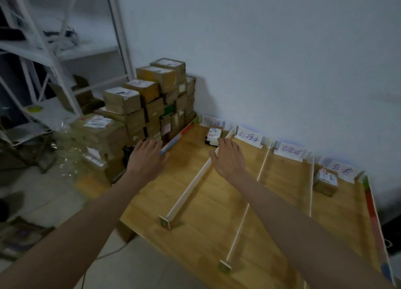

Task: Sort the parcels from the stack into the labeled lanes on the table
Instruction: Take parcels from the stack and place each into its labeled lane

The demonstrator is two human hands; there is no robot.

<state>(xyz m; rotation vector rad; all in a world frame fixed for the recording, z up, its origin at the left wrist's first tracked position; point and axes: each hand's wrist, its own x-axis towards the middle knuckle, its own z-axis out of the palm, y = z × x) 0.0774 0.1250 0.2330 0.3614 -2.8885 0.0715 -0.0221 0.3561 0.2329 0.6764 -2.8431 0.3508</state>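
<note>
Both empty: your left hand & right hand were spread, mid-frame. Looked like between parcels; next, reach upper left to the stack.

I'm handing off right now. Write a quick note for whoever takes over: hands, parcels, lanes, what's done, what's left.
Left hand open and holding nothing, at the table's left edge near the stack.
Right hand open and holding nothing, over the first divider.
Done: one small parcel sits in the leftmost lane by its label; one brown parcel sits in the rightmost lane.
The two middle lanes hold no parcels.
Left: the stack beside the table remains large; keep sorting.
</note>
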